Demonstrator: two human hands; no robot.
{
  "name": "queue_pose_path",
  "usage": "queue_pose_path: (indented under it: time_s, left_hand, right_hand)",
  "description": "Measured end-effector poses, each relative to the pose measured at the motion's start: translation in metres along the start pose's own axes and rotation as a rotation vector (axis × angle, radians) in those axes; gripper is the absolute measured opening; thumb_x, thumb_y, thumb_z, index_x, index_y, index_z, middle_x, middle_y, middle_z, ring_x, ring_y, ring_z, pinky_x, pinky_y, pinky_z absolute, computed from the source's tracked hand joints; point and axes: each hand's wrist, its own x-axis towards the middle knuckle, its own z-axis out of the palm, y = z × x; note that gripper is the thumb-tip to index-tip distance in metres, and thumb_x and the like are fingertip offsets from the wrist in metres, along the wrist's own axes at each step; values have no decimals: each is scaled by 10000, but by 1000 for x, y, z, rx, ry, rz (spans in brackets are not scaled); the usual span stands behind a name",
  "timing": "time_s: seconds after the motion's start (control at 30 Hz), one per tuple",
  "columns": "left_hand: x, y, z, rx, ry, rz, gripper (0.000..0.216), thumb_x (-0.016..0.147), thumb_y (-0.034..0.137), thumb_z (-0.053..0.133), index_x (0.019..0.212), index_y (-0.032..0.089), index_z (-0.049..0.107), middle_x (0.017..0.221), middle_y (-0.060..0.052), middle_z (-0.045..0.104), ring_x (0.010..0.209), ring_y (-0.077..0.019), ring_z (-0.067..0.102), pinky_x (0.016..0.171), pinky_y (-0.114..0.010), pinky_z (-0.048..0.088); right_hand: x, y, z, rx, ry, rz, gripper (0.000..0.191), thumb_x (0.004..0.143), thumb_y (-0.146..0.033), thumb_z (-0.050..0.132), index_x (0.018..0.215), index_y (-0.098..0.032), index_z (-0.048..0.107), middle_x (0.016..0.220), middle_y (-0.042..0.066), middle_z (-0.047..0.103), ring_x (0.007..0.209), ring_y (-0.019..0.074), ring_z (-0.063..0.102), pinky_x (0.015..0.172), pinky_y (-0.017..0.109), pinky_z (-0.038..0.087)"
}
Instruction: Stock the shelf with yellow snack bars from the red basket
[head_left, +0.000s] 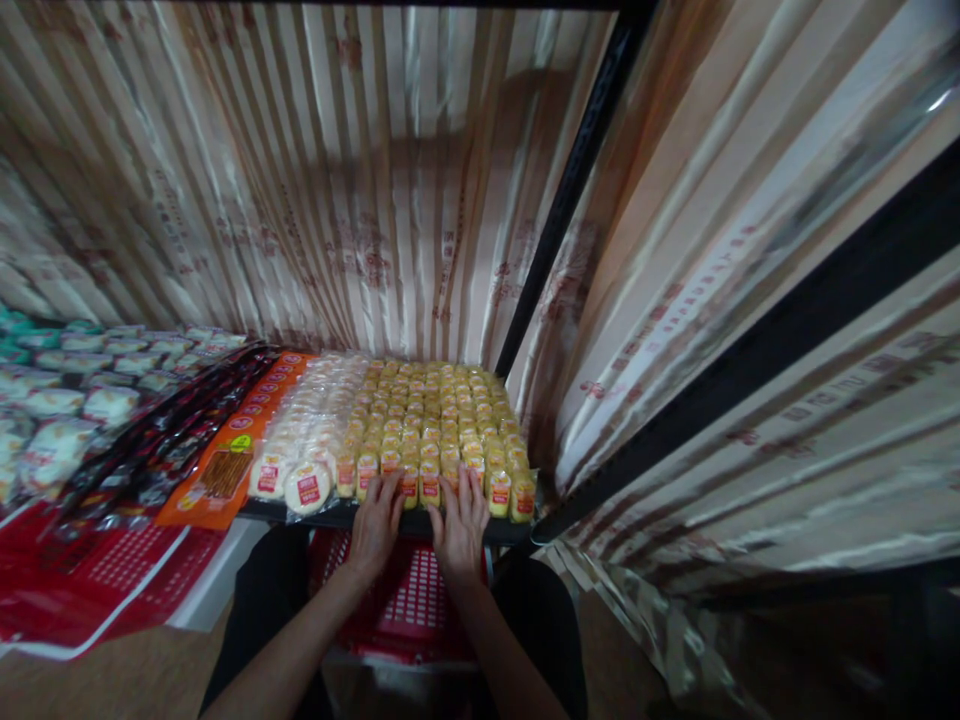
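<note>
Yellow wrapped snack packs (429, 484) with red and white labels stand in tight rows at the right end of a dark shelf. My left hand (376, 525) rests its fingertips against the front row. A little to the right, my right hand (460, 528) touches the same row with its fingers stretched out and slightly apart. Both hands look open, and neither is wrapped round a pack. Left of the yellow packs lie rows of round white wrapped cakes (307, 487) with red labels.
Further left are an orange snack packet (232, 460), dark glossy packets (165, 435) and many white wrapped packs (56, 402). A red basket (409, 600) sits below the shelf between my knees. Black metal posts (566, 200) and printed plastic sheeting (375, 200) enclose the back and right.
</note>
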Motion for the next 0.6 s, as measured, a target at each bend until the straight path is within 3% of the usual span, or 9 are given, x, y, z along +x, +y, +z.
queue_pose_path:
  time_s: [0.27, 0.47, 0.6]
  left_hand:
    - [-2, 1, 7, -14, 13, 1, 304, 889, 188, 401, 1167, 197, 526, 1052, -66, 568, 980, -163, 585, 855, -296, 503]
    - [-8, 0, 6, -35, -3, -26, 344, 891, 206, 402, 1220, 243, 494, 1028, -46, 546, 948, -150, 593, 821, -272, 510]
    - [-14, 3, 0, -68, 36, -26, 298, 897, 219, 386, 1166, 224, 515, 1016, -54, 556, 952, -155, 583, 836, -290, 500]
  right_hand:
    - [-7, 4, 9, 3, -15, -53, 551, 917, -289, 385, 1432, -191, 216, 1480, 123, 251, 1376, 267, 164, 1034, 478, 283]
    - [-5, 1, 4, 31, -16, -26, 542, 910, -352, 400, 1413, -189, 281, 1506, 118, 166, 1384, 313, 87, 1035, 531, 272]
    - [-10, -3, -2, 53, -12, -43, 504, 914, -315, 388, 1393, -176, 321, 1477, 140, 252, 1376, 309, 130, 1027, 546, 268]
